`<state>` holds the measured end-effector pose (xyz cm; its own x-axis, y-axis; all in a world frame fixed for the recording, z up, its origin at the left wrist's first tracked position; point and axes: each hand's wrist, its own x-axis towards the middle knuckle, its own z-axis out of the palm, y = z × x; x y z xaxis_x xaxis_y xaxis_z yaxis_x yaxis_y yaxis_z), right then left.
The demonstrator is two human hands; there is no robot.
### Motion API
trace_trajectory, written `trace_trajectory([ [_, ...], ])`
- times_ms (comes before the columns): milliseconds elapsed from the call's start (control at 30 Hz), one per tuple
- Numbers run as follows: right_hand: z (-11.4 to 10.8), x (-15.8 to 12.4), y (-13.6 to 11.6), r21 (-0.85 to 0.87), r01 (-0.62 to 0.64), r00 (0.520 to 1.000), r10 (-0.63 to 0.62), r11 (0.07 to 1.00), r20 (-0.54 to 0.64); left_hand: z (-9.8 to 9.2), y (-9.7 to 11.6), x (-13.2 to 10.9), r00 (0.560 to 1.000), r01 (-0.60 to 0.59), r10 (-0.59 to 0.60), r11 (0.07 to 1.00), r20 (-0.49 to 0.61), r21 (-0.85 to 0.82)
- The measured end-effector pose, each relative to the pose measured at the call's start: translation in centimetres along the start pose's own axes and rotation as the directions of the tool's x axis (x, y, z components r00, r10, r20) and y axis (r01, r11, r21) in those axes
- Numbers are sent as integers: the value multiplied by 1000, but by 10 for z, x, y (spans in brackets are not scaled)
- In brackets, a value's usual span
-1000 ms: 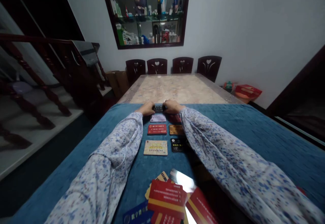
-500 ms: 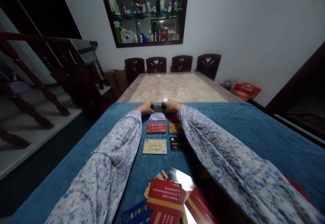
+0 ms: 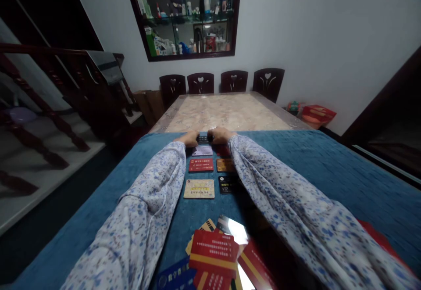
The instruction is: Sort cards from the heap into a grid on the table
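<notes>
At the far edge of the blue cloth (image 3: 283, 158), a black card (image 3: 203, 139) lies between my two hands. My left hand (image 3: 190, 139) has its fingers closed at the card's left end, and my right hand (image 3: 219, 135) grips the right end. Just nearer are a lilac card (image 3: 201, 151) and a red card (image 3: 222, 151) partly under my right wrist. Closer in, a red card (image 3: 201, 165) sits beside an orange card (image 3: 225, 165), and a beige card (image 3: 199, 189) beside a black VIP card (image 3: 229, 184) partly covered by my right sleeve.
A loose pile of red cards (image 3: 213, 252), with a blue card (image 3: 176, 277) and a shiny card (image 3: 233, 228), lies near me. Beyond the cloth stretches a marble-patterned tabletop (image 3: 226, 110), with dark chairs (image 3: 200, 84) behind. A wooden railing (image 3: 39, 51) stands left.
The view has shifted slightly, moving everything a little leftward in the picture. My right hand has come slightly closer to my left; both stay at the black card.
</notes>
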<state>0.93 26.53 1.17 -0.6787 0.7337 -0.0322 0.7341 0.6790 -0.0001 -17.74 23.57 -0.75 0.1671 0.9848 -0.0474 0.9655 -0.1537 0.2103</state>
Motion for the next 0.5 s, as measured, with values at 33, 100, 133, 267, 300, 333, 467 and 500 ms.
trace_trajectory([
  [33,0,0,-1,-6,3,1000,-3,1000,2,0,0,0,1000,0,0,1000,0,-1],
  [100,-2,0,-2,-22,12,1000,-12,1000,6,1,-1,-1,1000,-5,4,1000,-5,-7],
  [133,-2,0,-3,-31,15,1000,-15,999,5,1,-1,-1,1000,-9,8,1000,-7,-12],
  [267,-6,-6,-5,-67,27,999,-28,997,-22,0,-4,-3,999,-28,27,999,-27,-41],
  [300,-7,-8,-4,-74,30,999,-32,997,-30,0,-5,-4,999,-30,28,998,-35,-49],
  [333,-8,-10,-3,-79,33,999,-36,996,-37,0,-5,-4,999,-28,26,998,-45,-56],
  [467,-12,-19,3,-86,44,997,-49,995,-54,-1,-5,-7,996,-9,2,997,-85,-75],
  [500,-13,-21,5,-87,47,997,-52,995,-57,-2,-4,-8,995,-5,-2,997,-96,-78],
])
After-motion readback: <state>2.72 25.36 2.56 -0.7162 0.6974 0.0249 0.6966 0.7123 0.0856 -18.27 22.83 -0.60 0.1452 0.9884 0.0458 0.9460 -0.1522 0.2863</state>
